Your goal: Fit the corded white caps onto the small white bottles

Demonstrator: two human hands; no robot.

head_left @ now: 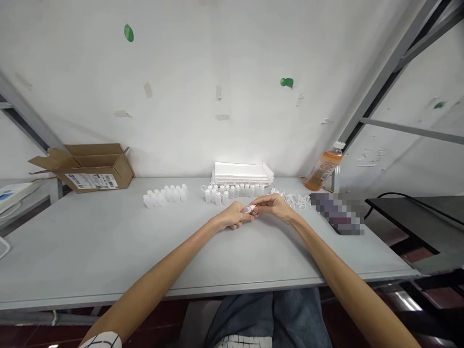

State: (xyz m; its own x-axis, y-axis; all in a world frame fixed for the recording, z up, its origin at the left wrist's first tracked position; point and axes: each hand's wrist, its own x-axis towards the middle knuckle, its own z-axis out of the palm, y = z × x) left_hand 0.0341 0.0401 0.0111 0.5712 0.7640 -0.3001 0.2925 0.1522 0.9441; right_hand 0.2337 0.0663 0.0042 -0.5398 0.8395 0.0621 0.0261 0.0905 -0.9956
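Observation:
A small translucent bottle (248,209) is tilted above the table, with my left hand (234,216) wrapped around its body. At its upper end, the fingers of my right hand (272,205) pinch a small white cap (253,207). Those fingers partly cover the cap, so I cannot tell how far it sits on the neck. Just beyond my hands stand several small white capped bottles (225,197) in rows. Farther left is a cluster of translucent bottles (165,195) that look uncapped. White cord-like loops (297,201) lie right of my right hand.
Stacked white trays (242,173) rest against the wall. An open cardboard box (97,169) occupies the back left of the grey table (119,251). An orange drink bottle (324,166) leans at the back right, near a dark blurred-out flat object (337,215).

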